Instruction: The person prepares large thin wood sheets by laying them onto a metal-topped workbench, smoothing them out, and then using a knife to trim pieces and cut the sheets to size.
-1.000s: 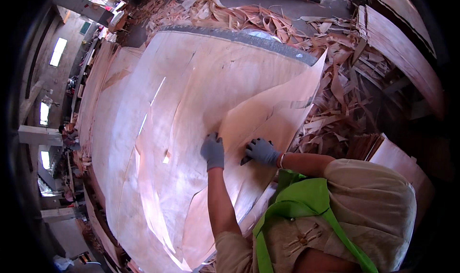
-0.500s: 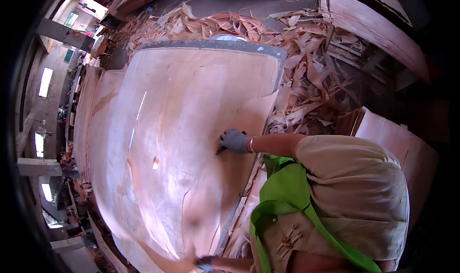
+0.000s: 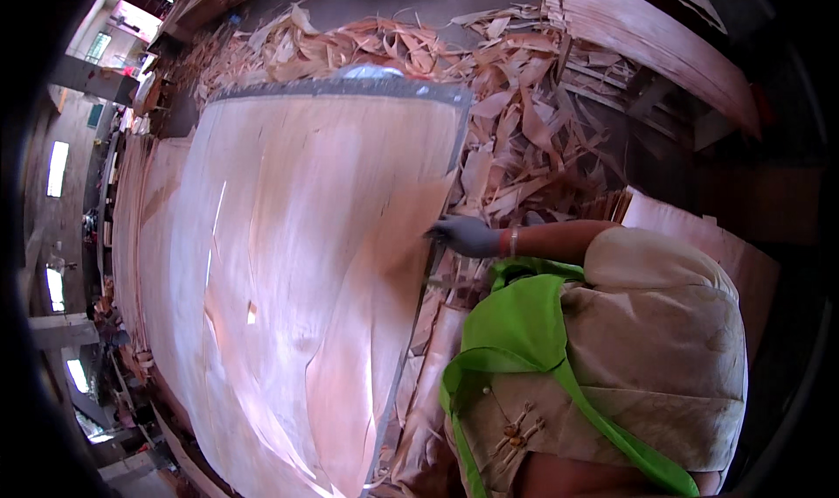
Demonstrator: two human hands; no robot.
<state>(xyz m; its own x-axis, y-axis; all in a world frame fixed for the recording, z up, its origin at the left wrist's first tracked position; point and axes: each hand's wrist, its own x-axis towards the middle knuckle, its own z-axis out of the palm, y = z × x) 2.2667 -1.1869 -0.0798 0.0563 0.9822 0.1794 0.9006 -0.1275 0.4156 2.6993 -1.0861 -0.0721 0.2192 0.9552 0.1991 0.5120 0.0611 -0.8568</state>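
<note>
A large, thin sheet of pale wood veneer (image 3: 297,262) lies spread over a long stack of similar sheets and fills the left and middle of the view. My right hand (image 3: 463,234), in a grey glove with bangles at the wrist, reaches across from the right. Its fingers are closed on the sheet's right edge, about halfway along. My left hand is out of sight. My torso, in a beige top with a bright green strap (image 3: 516,323), fills the lower right.
A grey band (image 3: 350,87) runs along the far end of the veneer stack. Beyond and to the right lies a heap of torn veneer scraps (image 3: 524,140). A stack of flat sheets (image 3: 690,236) stands at my right, and long boards (image 3: 647,35) lean at the upper right.
Both hands were pressing on a raised, curled part of the sheet. The sheet now lies flat, my left hand has left the view, and my right hand has slid to the right edge.
</note>
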